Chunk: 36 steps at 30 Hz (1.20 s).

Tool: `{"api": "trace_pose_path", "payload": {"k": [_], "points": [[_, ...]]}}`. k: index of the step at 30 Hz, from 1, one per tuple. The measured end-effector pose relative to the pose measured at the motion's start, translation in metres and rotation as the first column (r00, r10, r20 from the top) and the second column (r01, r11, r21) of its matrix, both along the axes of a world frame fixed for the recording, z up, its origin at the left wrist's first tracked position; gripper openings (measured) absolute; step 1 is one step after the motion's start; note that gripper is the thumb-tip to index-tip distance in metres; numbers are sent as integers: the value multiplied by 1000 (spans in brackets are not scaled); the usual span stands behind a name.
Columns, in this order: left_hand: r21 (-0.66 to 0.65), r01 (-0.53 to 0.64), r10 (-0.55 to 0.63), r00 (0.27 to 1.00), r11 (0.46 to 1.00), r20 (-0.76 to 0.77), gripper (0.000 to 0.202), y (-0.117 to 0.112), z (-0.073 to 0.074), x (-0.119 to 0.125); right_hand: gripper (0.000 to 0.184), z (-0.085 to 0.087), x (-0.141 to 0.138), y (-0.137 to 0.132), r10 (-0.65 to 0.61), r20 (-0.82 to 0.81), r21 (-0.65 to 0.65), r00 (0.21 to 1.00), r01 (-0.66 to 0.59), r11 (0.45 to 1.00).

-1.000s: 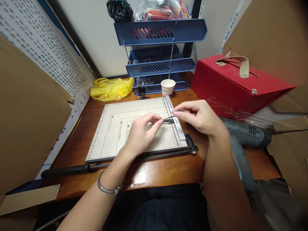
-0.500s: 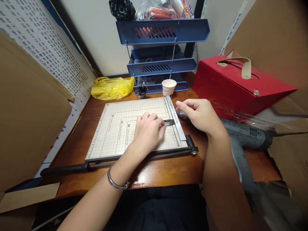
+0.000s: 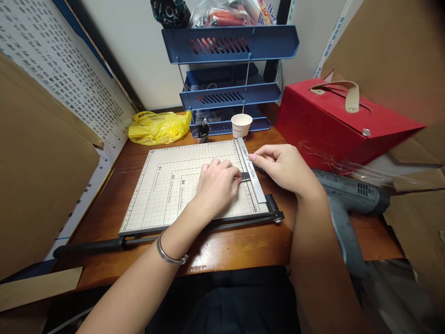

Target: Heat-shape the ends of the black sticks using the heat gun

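Left hand (image 3: 219,185) slides nearer guide strip (image 3: 252,172); right hand (image 3: 283,162) dips toward it, grip pinched together. Black strands (image 3: 245,176) at cutter board's (image 3: 156,195) 3 o'clock, partly under left hand; can't tell whether left grip clamps them. Best keep ends flush.

Left of your left hand (image 3: 219,188), the gridded board (image 3: 146,204) is marked B5, A5 and B6; the pale strip (image 3: 257,191) between your hands reads "Paper Cutter".
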<state>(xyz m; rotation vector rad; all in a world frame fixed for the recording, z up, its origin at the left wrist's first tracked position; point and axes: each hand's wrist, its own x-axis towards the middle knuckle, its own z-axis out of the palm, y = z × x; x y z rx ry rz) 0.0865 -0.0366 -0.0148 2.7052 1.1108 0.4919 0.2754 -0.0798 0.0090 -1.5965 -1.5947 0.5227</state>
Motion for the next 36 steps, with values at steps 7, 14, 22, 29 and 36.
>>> {"api": "trace_pose_path", "payload": {"k": [7,14,22,29,36], "points": [[-45,62,-64,997,997,-45,16,13,5,3,32,-1,1,0,6,18,-26,1000,-5,1000],[-49,43,-42,999,998,35,13,12,6,-2,25,-2,3,-2,64,29,-47,998,-63,997],[-70,22,5,934,997,357,8,8,22,-21,35,-1,1,-3,182,-94,-42,979,-186,982],[-81,47,-6,899,996,439,9,0,22,-22,28,0,-1,-5,226,-180,40,957,-222,974],[-92,85,-34,889,992,457,6,-4,26,-25,24,2,-5,-6,218,-182,82,959,-206,975]]}}
